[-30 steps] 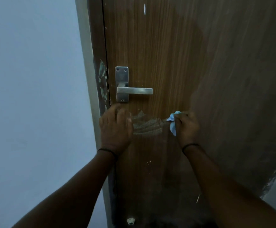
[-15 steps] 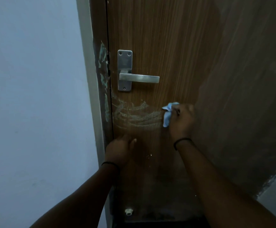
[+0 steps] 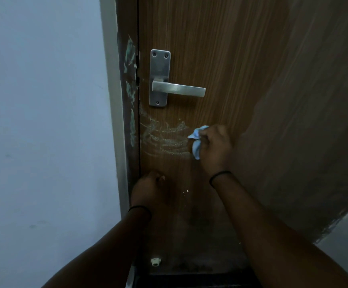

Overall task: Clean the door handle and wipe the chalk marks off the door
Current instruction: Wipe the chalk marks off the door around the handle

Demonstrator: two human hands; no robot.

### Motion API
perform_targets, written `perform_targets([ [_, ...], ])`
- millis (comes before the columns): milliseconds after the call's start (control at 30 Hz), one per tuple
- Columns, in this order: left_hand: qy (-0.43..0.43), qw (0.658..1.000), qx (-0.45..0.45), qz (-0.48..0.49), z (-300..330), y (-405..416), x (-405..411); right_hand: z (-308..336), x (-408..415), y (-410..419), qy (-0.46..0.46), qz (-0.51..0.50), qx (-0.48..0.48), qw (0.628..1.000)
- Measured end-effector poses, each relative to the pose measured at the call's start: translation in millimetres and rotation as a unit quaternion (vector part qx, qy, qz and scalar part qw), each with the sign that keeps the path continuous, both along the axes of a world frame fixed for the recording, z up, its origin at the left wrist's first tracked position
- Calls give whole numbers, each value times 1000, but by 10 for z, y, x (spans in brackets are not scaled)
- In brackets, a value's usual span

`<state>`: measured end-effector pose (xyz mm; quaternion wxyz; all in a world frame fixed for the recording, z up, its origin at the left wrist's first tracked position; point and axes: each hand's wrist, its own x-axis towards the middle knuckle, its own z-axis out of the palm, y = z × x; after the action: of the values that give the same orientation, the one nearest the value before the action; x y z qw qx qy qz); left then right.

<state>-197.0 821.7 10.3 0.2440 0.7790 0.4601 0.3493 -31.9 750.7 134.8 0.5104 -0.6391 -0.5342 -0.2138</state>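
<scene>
Two hands work the door (image 3: 241, 69). Nearest us, our left hand (image 3: 148, 189) rests low by the door's edge with fingers curled; we cannot tell whether that grip holds anything. Our right hand (image 3: 215, 147) has its grip bunched round a blue cloth (image 3: 197, 142), pressed to the wood at the right end of the chalk (image 3: 164, 138) smear. Above that sits the handle (image 3: 177, 89), untouched now. We judge the chalk-wiping step is in hand; next, the cloth should sweep left across the smear toward the frame (image 3: 128, 90), with firm pressure. Against a second ago, our left hand has dropped from just under the handle, baring more chalk; the cloth has hardly shifted.
</scene>
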Motion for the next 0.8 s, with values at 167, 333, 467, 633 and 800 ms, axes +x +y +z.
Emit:
perform_targets([
  [167, -130, 980, -119, 87, 110, 28, 66, -441, -32, -26, 39, 56, -106, 992],
  [333, -203, 953, -191, 121, 164, 56, 164, -214, 107, -70, 91, -48, -10, 995],
  [467, -242, 932, -242, 116, 215, 57, 186, -31, -154, 90, 42, 8, 22, 999],
  [633, -241, 926, -273, 95, 326, 89, 157, -408, -139, 16, -38, -4, -165, 986],
  [800, -252, 921, -282, 89, 302, 81, 147, -201, 68, -190, 55, -17, 60, 997],
])
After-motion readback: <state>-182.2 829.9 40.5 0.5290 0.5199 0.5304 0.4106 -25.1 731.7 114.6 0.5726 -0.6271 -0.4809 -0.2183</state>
